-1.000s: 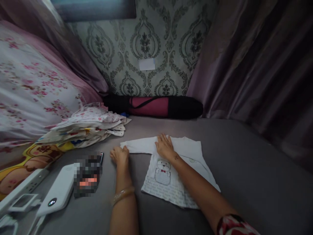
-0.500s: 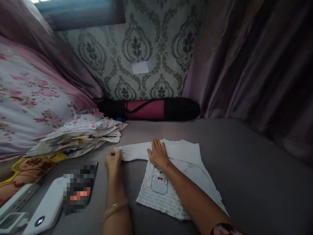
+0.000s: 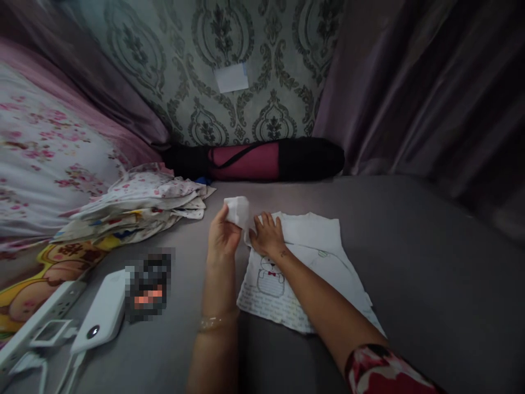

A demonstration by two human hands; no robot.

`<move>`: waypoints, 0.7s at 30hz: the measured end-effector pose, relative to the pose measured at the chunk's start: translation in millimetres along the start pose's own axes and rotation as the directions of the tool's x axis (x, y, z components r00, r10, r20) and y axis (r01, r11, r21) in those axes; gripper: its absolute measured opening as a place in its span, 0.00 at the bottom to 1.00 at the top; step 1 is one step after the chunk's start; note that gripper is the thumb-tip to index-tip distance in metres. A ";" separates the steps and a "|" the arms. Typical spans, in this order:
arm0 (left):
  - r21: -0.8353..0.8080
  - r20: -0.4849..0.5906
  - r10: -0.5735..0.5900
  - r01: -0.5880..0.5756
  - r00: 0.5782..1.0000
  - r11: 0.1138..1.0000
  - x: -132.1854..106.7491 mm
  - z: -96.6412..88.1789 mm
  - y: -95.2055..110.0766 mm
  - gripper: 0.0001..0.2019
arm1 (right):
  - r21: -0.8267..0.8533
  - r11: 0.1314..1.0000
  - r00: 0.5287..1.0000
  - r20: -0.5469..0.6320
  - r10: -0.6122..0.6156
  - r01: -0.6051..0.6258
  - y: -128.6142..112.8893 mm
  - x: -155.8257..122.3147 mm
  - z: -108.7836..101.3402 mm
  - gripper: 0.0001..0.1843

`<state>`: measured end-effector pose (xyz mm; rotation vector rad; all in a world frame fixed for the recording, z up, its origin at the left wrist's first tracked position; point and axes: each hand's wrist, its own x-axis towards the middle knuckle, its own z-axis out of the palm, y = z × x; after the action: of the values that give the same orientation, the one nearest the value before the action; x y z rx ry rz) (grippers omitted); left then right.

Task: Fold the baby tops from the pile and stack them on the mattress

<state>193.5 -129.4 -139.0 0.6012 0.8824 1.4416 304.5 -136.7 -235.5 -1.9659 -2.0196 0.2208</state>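
A small white shirt (image 3: 303,309) with a bear print and lines of lettering lies spread on the grey sheet. My left hand (image 3: 224,235) pinches the end of the shirt's left-side sleeve (image 3: 238,212) and holds it raised off the bed, bent up toward the body. Flat on the shirt near that sleeve's shoulder, my right hand (image 3: 267,234) presses down with its fingers stretched out. My right forearm crosses over part of the print and hides it.
A pile of folded clothes (image 3: 156,200) lies at the left beside a floral cushion (image 3: 45,142). Nearer are a white power bank (image 3: 102,312), a blurred-out dark object (image 3: 151,284) and a power strip (image 3: 45,323). A black and pink long bag (image 3: 250,161) rests along the wall.
My left hand has lifted the sleeve end off the bed and brought it rightward, toward my right hand. My right hand stays on the shirt. The camera view has tilted down.
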 end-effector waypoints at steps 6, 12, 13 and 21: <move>-0.202 0.016 -0.122 0.123 0.992 0.972 -6.3 13.2 -8.6 0.07 | 0.111 0.994 0.989 0.142 -0.030 0.014 8.3 1.9 -36.0 0.31; -0.184 0.070 -0.025 0.038 0.997 0.982 -2.6 11.7 -16.5 0.04 | 0.005 0.998 0.998 0.010 0.068 -0.068 47.2 -27.4 -46.8 0.33; -0.170 0.074 0.003 0.010 0.997 0.985 -2.7 13.7 -20.5 0.05 | 0.004 0.998 0.997 0.024 0.068 -0.068 53.4 -32.3 -42.8 0.33; 0.165 0.339 0.043 -0.104 0.940 0.981 -20.8 38.0 -60.9 0.17 | 0.806 0.543 0.940 0.048 0.338 -0.236 73.1 -35.1 -45.9 0.30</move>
<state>261.5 -148.4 -163.6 0.9940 0.7294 1.2824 388.8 -173.2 -220.1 -1.5943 -1.1313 0.9089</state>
